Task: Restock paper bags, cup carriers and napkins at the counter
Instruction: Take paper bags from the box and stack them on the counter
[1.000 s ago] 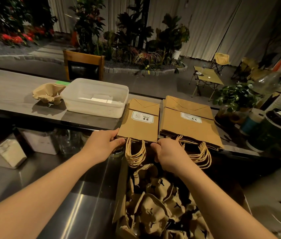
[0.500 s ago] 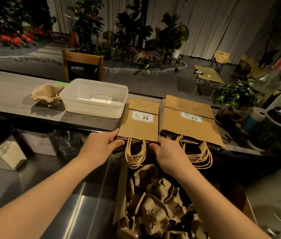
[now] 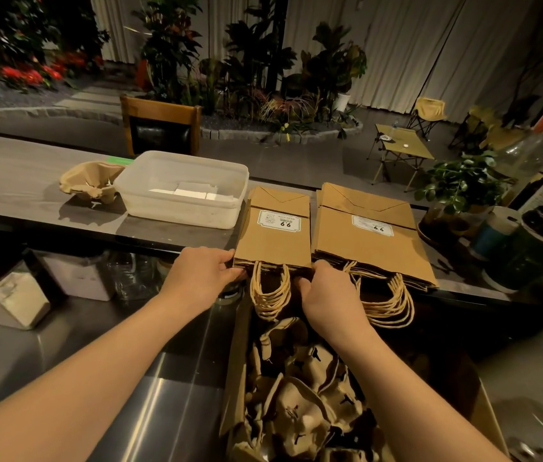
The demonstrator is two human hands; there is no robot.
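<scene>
Gripping the near edge of a small paper bag stack (image 3: 275, 235), the left hand (image 3: 201, 273) and right hand (image 3: 328, 295) pinch its two corners. It lies flat at the desk (image 3: 13, 181) front edge, handles overhanging, just beside a larger bag stack (image 3: 367, 241).

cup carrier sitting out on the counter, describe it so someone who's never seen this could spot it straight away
Start at the long grey counter across the middle of the view and find the white plastic tub. Just left of the tub, apart from it, sits a single cup carrier of crumpled brown moulded pulp. Unlike the flat paper bag stacks right of the tub, it is bowl-shaped, with no handles or label.
</scene>
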